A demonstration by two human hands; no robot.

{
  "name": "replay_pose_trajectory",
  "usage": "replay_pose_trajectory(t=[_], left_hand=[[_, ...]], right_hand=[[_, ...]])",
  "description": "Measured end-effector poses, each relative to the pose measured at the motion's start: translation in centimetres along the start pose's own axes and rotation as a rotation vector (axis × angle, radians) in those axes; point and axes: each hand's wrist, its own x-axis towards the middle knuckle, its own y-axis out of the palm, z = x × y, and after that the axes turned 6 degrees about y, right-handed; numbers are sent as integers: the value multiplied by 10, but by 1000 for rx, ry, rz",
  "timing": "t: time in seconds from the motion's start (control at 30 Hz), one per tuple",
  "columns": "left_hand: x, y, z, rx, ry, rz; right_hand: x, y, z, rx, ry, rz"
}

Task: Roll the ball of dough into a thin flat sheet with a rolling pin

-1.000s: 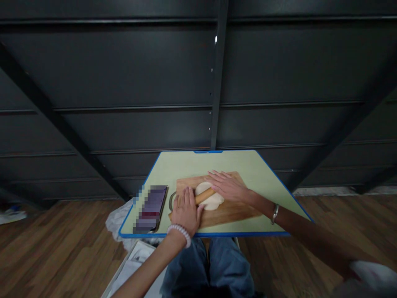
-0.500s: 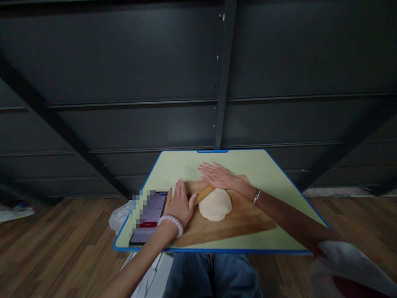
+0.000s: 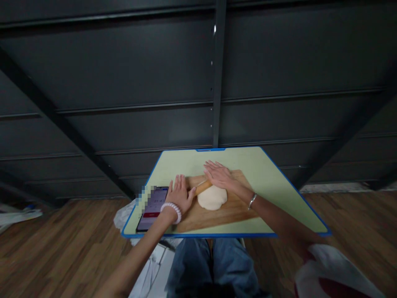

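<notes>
A wooden rolling pin (image 3: 203, 188) lies slantwise across the far part of a pale, flattened round of dough (image 3: 212, 198). The dough rests on a wooden cutting board (image 3: 198, 221). My left hand (image 3: 180, 195) is over the pin's left end, fingers stretched out and thumb along the pin. On the other end my right hand (image 3: 218, 175) lies flat with its fingers extended, covering that end of the pin. Neither hand wraps its fingers round it. A thin strip of dough shows beyond the pin.
A phone (image 3: 151, 211) with a lit screen lies left of my left hand on the small pale-green table (image 3: 182, 159) with a blue rim. A plastic bag (image 3: 124, 213) is beyond the table's left edge. Dark panels (image 3: 155, 128) stand behind; my knees (image 3: 214, 260) are below.
The pin has rolled slightly towards me over the dough under both hands, so a strip of dough now shows behind it. The view has shifted a little.
</notes>
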Motion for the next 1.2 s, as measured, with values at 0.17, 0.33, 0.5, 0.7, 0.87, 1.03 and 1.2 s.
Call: replay_pose_trajectory(t=[0.17, 0.33, 0.5, 0.7, 0.87, 1.03, 1.2], left_hand=[[-13, -5, -10, 9, 108, -12], [-26, -5, -13, -19, 225, -54], [-43, -5, -12, -70, 299, -98], [-55, -4, -13, -117, 365, -141], [-67, 2, -17, -134, 436, -247], [-80, 0, -29, -131, 471, -329], [-64, -11, -51, -151, 344, -237]], right_hand=[[-43, 2, 3, -56, 54, -162], [-82, -2, 8, -59, 26, -201], [-109, -9, 8, -29, -8, -198], [-129, -9, 5, -7, -14, -217], [-142, -12, 2, -12, -68, -238], [-155, -17, -4, 5, -119, -256], [-144, -22, -6, -14, -119, -237]])
